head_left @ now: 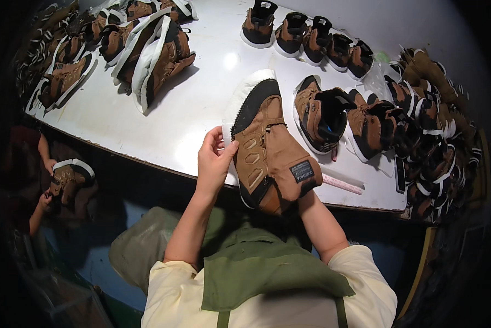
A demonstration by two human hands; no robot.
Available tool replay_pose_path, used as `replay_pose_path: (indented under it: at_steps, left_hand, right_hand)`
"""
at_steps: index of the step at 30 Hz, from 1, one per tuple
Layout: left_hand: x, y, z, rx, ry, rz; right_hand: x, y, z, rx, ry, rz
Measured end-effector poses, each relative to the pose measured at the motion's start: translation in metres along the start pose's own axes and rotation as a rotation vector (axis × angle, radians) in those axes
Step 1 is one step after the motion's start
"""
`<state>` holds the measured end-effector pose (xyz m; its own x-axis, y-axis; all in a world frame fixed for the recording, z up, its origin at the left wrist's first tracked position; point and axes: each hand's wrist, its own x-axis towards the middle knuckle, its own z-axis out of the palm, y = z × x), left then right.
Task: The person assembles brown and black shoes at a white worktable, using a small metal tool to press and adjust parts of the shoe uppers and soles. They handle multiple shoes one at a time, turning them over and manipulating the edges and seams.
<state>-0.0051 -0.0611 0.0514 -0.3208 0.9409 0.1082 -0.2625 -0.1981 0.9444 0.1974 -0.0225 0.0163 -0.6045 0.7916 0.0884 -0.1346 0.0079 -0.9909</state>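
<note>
Here we have the brown shoe (273,142) right in front of us, between our two forearms, its lower end over the bench's near edge in our view. Its long axis is what counts: toe up near 12 o'clock, heel down toward 6, the white sole edge (228,104) running along the 9-to-11 side. Our left hand (215,156) is on that edge at 9 o'clock, pinching, thumb pressed against the upper, fingers going behind. Our right forearm (323,227) comes in from 5 o'clock and vanishes behind the tongue (297,167), which flops out to about 4; the right hand is hidden, so we can't tell whether it's spread or gripping. Both sit short of the toe, and the left is clearly the nearer; the right is down by the heel end. On the bench (185,131), a standing shoe (307,117) is just off at 2 o'clock, and a pale pink strip (342,183) lies at 4. We can't tell whether our shoe touches the surface.
</note>
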Motion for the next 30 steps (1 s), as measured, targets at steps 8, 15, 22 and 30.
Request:
replay_pose_path:
  at_steps: [8,15,22,30]
  left_hand:
    - [0.003,-0.034,-0.025,0.259,0.056,-0.129]
    - [0.002,-0.039,-0.036,0.262,0.002,-0.201]
    - [0.010,-0.049,-0.046,0.199,-0.032,-0.217]
    - [-0.007,-0.077,-0.023,0.170,-0.059,-0.168]
  right_hand:
    - [-0.021,-0.021,-0.016,-0.038,0.161,0.170]
    - [-0.070,-0.046,-0.039,-0.739,0.365,0.055]
    - [-0.121,-0.057,-0.156,-0.881,0.895,-0.007]
    - [-0.092,-0.025,-0.210,-1.082,0.762,0.133]
